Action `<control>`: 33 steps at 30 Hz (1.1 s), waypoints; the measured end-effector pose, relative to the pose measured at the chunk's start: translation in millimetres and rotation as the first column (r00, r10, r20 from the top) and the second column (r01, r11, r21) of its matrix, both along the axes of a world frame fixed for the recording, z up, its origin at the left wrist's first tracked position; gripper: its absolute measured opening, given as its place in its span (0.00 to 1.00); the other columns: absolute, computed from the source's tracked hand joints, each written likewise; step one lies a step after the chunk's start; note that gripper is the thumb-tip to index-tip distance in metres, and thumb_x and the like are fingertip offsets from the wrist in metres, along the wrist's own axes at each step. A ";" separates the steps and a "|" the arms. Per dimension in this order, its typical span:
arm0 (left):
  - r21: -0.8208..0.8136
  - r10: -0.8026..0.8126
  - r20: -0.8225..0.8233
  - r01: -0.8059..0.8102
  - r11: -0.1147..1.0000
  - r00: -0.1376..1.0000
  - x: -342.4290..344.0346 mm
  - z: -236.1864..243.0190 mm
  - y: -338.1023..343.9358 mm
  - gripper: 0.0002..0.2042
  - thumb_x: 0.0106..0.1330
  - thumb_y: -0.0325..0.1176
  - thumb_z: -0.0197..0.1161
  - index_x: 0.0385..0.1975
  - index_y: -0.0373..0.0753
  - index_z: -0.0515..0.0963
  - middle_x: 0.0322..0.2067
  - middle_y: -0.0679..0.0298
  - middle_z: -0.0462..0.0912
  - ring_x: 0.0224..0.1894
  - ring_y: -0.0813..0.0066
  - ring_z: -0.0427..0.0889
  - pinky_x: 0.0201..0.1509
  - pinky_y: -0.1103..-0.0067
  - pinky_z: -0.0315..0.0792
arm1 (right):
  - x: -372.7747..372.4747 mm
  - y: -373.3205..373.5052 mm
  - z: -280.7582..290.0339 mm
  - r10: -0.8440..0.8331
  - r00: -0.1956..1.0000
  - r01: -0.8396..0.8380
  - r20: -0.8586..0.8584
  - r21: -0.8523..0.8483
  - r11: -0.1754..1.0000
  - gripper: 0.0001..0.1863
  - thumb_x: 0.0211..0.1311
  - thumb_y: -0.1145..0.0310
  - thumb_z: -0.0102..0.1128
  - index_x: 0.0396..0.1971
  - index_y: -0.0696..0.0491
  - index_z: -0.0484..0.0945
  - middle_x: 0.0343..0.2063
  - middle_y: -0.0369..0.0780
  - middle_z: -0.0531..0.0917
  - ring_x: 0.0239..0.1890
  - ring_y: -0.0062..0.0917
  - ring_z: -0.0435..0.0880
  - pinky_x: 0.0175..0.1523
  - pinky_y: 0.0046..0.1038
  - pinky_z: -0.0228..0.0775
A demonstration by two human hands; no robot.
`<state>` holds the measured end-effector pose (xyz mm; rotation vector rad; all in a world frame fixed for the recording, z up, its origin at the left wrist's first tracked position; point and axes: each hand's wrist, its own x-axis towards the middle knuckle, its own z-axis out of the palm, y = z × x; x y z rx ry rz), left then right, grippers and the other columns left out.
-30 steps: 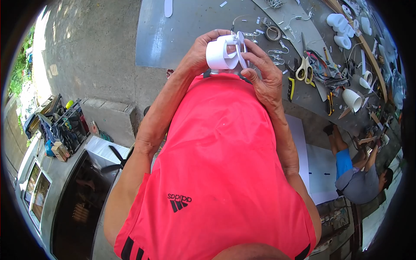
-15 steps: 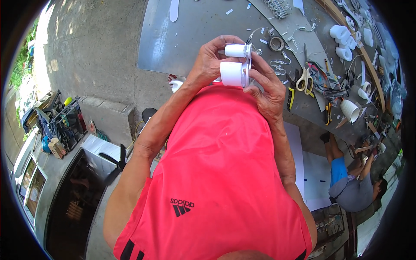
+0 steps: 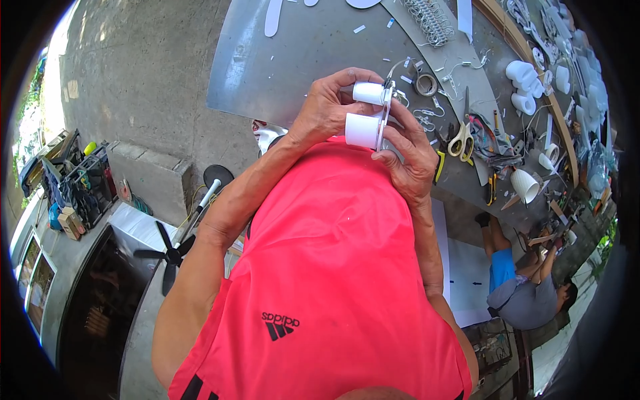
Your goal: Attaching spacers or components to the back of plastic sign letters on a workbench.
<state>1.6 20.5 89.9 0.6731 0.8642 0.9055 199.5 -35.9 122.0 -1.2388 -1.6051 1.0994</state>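
Since half a second ago, the white plastic piece has been held at much the same height over the chest, while the view has closed in slightly on both hands. The piece is made of two short white cylinders, one above the other, fixed to a thin clear plate that is seen edge-on. The left hand is wrapped around the cylinders from the left, its fingers curled over the upper one. The right hand is closed against the plate from the right, fingertips pressed to its edge. The two hands are thus brought together and clamped on the same piece, in front of the grey metal worktop. On the worktop, yellow-handled scissors, a roll of tape and white cups are seen lying well apart from the hands. Another person is seen crouched at lower right.
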 end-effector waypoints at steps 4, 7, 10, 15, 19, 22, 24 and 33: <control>-0.034 -0.152 -0.010 0.152 0.988 0.988 -9.6 -3.7 7.6 0.22 0.68 0.19 0.66 0.62 0.39 0.76 0.51 0.62 0.85 0.51 0.75 0.85 0.55 0.76 0.82 | -0.1 4.5 2.2 0.024 0.998 -0.023 0.052 -0.022 0.999 0.23 0.51 0.64 0.79 0.49 0.53 0.88 0.66 0.48 0.75 0.58 0.38 0.85 0.58 0.35 0.84; -0.078 -0.245 0.129 0.256 0.963 0.961 -17.3 -4.7 10.0 0.25 0.70 0.23 0.64 0.68 0.38 0.70 0.59 0.59 0.80 0.59 0.70 0.81 0.64 0.71 0.78 | 2.7 8.4 4.3 0.033 0.997 -0.033 0.074 -0.006 0.999 0.23 0.51 0.65 0.79 0.49 0.53 0.88 0.67 0.48 0.74 0.62 0.38 0.82 0.59 0.36 0.84; -0.168 -0.218 0.440 0.318 0.933 0.871 -24.7 -7.9 12.8 0.31 0.70 0.33 0.64 0.72 0.34 0.63 0.65 0.53 0.73 0.65 0.63 0.77 0.70 0.66 0.72 | 4.4 12.7 13.0 0.084 0.987 -0.084 0.138 -0.005 0.996 0.24 0.49 0.66 0.79 0.50 0.53 0.87 0.68 0.48 0.72 0.65 0.39 0.79 0.59 0.36 0.85; -0.162 -0.191 0.511 0.313 0.936 0.838 -24.6 -4.2 6.4 0.35 0.68 0.44 0.67 0.70 0.31 0.64 0.61 0.53 0.76 0.62 0.62 0.79 0.66 0.68 0.75 | 3.2 10.3 19.9 0.138 0.971 -0.132 0.196 -0.044 0.990 0.26 0.48 0.68 0.80 0.51 0.52 0.87 0.69 0.47 0.71 0.66 0.39 0.78 0.60 0.35 0.84; -0.227 -0.187 0.244 0.244 0.943 0.952 -14.9 10.0 5.0 0.22 0.68 0.34 0.71 0.60 0.39 0.75 0.48 0.65 0.84 0.50 0.77 0.83 0.56 0.78 0.79 | 2.7 8.4 26.1 0.150 0.976 -0.141 0.157 -0.063 0.988 0.26 0.49 0.68 0.80 0.51 0.53 0.87 0.69 0.47 0.71 0.63 0.38 0.81 0.59 0.34 0.84; -0.223 -0.229 0.180 0.267 0.938 0.957 -15.6 15.3 4.6 0.23 0.68 0.34 0.71 0.61 0.39 0.75 0.49 0.63 0.84 0.51 0.75 0.83 0.58 0.76 0.78 | 4.0 5.2 30.2 0.138 0.978 -0.130 0.153 -0.062 0.990 0.23 0.50 0.70 0.80 0.49 0.55 0.87 0.66 0.47 0.76 0.59 0.37 0.84 0.57 0.32 0.84; -0.207 -0.239 0.196 0.278 0.938 0.951 -14.8 17.5 2.9 0.23 0.67 0.33 0.71 0.60 0.38 0.75 0.49 0.63 0.84 0.52 0.75 0.83 0.59 0.76 0.77 | 2.3 3.1 29.7 0.034 0.978 -0.040 0.207 0.027 0.999 0.22 0.52 0.71 0.80 0.48 0.56 0.86 0.61 0.46 0.80 0.53 0.36 0.87 0.55 0.31 0.84; -0.148 -0.337 0.144 0.357 0.922 0.931 -12.0 34.1 4.4 0.24 0.66 0.33 0.71 0.61 0.38 0.74 0.51 0.63 0.83 0.54 0.75 0.81 0.63 0.75 0.74 | -17.6 4.1 39.0 -0.236 0.964 0.243 0.120 -0.042 0.969 0.27 0.52 0.77 0.79 0.54 0.56 0.83 0.50 0.44 0.84 0.47 0.30 0.88 0.44 0.28 0.86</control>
